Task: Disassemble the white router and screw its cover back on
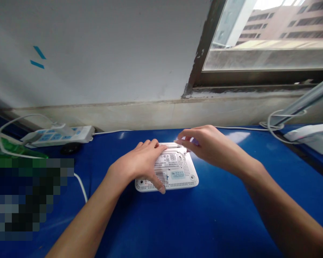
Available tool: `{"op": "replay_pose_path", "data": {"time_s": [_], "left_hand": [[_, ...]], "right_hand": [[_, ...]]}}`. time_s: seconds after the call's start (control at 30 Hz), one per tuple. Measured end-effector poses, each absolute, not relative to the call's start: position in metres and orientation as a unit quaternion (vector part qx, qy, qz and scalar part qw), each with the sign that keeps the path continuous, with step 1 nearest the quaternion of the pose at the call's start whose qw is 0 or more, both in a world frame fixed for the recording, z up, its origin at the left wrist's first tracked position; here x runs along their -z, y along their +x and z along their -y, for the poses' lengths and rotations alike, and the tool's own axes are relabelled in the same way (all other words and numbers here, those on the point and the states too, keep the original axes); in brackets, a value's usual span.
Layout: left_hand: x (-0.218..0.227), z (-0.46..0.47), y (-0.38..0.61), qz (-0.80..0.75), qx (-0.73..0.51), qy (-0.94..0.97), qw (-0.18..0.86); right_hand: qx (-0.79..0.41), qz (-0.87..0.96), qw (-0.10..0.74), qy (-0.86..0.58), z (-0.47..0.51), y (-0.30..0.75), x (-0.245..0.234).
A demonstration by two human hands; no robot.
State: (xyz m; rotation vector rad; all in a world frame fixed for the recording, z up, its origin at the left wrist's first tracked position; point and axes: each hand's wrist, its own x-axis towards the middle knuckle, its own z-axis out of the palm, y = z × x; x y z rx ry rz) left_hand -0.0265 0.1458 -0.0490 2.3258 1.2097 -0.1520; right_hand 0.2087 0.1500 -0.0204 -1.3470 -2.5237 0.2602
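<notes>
A white router (177,175) lies on the blue tabletop with its vented underside up, showing printed labels and screw holes. My left hand (140,161) grips its left part, the thumb reaching across to the near edge and the fingers at the far edge. At the router's far right corner my right hand (204,143) is closed in a pinch. A small pale bit shows at those fingertips, too little of it to name. Along the far edge runs a white bar-like part, partly covered by both hands.
A white power strip (61,136) with a plug in it stands at the back left, a black object (70,148) before it. Green bottles (13,147) are at far left. At right are a metal pole (304,102) wound with white cable and a white device (312,136).
</notes>
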Motion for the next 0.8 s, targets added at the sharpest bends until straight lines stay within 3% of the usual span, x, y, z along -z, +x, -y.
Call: {"op": "replay_pose_path", "data": {"time_s": [0.2, 0.8], "left_hand": [[0.0492, -0.1463, -0.0265, -0.445, 0.056, 0.857, 0.255], [0.0476, -0.1468, -0.0260, -0.442, 0.060, 0.858, 0.255]], "right_hand": [[-0.078, 0.895, 0.141, -0.416, -0.1457, 0.2107, 0.0233], [-0.087, 0.880, 0.134, -0.448, -0.1479, 0.2072, 0.0229]]}}
